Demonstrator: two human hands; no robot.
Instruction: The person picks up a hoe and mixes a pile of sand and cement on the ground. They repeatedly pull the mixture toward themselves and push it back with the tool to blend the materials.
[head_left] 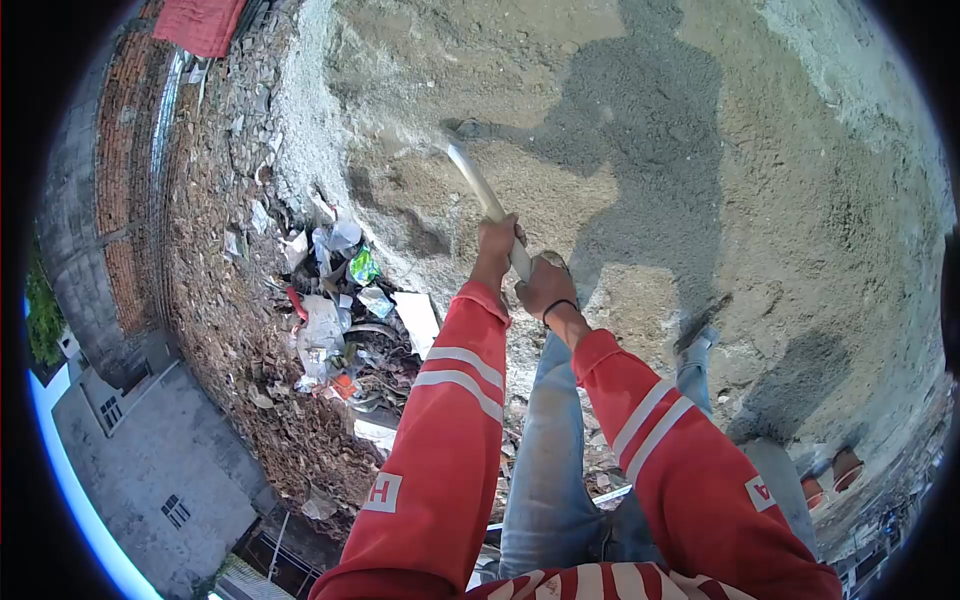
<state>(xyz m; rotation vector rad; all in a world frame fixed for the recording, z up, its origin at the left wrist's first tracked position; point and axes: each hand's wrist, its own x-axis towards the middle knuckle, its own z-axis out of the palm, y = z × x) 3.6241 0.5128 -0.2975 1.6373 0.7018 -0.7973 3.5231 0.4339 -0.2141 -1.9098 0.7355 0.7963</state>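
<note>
Both hands are wrapped round the pale handle of a long-handled tool, which slants up and to the left over grey sandy mix. My left hand grips it farther forward. Closer to my body, my right hand, with a dark band at its wrist, closes round the rear end. At the far end the tool's head is low at the sandy mix, too blurred and buried for me to tell its kind.
Litter and plastic bags lie on rubble to the left. Beyond run stacked bricks and a grey building. My jeans-clad legs stand at the edge of the mix. Reddish-brown pots or buckets sit at lower right. My shadow crosses the mix.
</note>
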